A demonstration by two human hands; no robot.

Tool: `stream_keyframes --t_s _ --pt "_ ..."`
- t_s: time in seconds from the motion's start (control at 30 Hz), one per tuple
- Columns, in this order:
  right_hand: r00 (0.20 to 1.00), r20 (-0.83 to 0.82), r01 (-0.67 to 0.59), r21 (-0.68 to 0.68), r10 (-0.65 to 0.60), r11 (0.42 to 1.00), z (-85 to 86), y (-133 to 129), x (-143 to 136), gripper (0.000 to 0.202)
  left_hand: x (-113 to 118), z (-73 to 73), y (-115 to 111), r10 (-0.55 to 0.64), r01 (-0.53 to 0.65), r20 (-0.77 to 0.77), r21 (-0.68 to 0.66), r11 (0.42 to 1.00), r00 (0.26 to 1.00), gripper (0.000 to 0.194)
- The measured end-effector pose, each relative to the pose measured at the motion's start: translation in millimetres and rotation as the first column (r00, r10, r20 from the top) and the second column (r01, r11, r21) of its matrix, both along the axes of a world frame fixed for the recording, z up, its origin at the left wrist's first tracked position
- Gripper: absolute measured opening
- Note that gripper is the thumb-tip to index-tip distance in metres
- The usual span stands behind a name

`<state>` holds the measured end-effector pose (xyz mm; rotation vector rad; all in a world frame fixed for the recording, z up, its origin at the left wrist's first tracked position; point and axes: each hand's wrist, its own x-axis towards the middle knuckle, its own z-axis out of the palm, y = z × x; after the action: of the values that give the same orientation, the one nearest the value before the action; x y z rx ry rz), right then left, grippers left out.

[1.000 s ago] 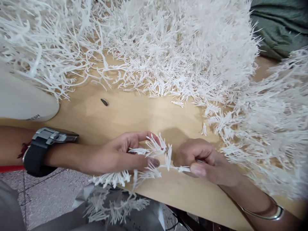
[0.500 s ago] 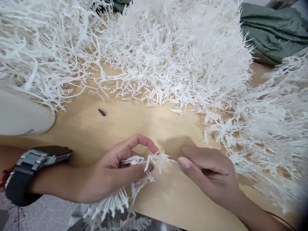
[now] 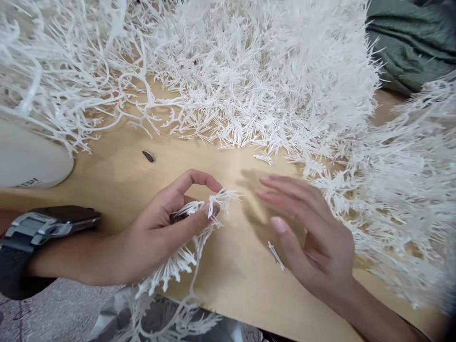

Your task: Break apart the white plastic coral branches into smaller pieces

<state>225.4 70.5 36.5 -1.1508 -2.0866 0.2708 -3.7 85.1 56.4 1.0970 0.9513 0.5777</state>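
Note:
Pinched in my left hand (image 3: 160,225) is a white plastic artificial sprig (image 3: 185,259), with spiky tufts poking out past the thumb and fingertip. Its branching lower part hangs below the palm, over the table's near edge. To the right, my right hand (image 3: 313,232) is open, its fingers spread and slightly blurred above the tabletop. Just left of that hand's thumb, a small loose white piece (image 3: 276,256) lies on the table (image 3: 235,294). The two hands are apart.
A large heap of white spiky pieces (image 3: 249,71) covers the back. Branched white stems (image 3: 71,85) lie at left, more spiky pieces (image 3: 402,190) at right. A white cylindrical container (image 3: 32,156), a dark seed-like object (image 3: 147,156) and dark green fabric (image 3: 409,42) are also around.
My right hand has opened and let go of a small white piece, which now lies on the table. My left hand, still on the sprig, appears slightly higher and further left.

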Motion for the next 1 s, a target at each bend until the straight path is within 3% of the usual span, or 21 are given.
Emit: stream_keyframes --t_s 0.13,0.23,0.47,0.67,0.73,0.83,0.93,1.0 --pt "0.972 0.150 -0.197 0.108 0.180 0.974 3.6 -6 -6 0.028 0 -3.6 -2 -0.005 0.006 0.035 -0.021 1.000 0.999 0.032" --pt "0.970 0.187 -0.180 0.124 0.155 0.976 3.6 -10 -16 0.027 3 -4.1 -5 -0.056 0.055 0.046 0.009 0.998 0.997 0.028" --pt "0.981 0.142 -0.146 0.093 0.132 0.985 -1.2 -7 -43 0.024 3 -2.2 -5 -0.207 0.224 -0.104 0.188 0.956 0.973 0.027" --pt "0.928 0.195 -0.340 0.099 0.317 0.935 -3.0 -3 -44 0.019 4 -4.5 -6 -0.226 0.256 -0.140 0.255 0.933 0.964 0.029" --pt "0.907 0.132 -0.403 0.003 0.399 0.915 -0.5 -3 -39 0.022 4 -4.9 -7 -0.236 0.269 -0.145 0.292 0.918 0.961 0.030" --pt "0.898 -0.087 -0.438 -0.273 0.431 0.857 4.4 -4 -28 0.027 2 -3.5 -6 -0.256 0.306 -0.187 0.328 0.894 0.949 0.028" --pt "0.902 -0.374 -0.401 -0.546 0.214 0.736 5.2 -6 -20 0.037 0 -1.1 -3 -0.204 0.278 -0.244 0.325 0.904 0.948 0.026" --pt "0.860 -0.509 -0.386 -0.613 0.029 0.690 2.1 -8 -17 0.043 -1 0.1 0 -0.177 0.252 -0.249 0.312 0.916 0.952 0.027"
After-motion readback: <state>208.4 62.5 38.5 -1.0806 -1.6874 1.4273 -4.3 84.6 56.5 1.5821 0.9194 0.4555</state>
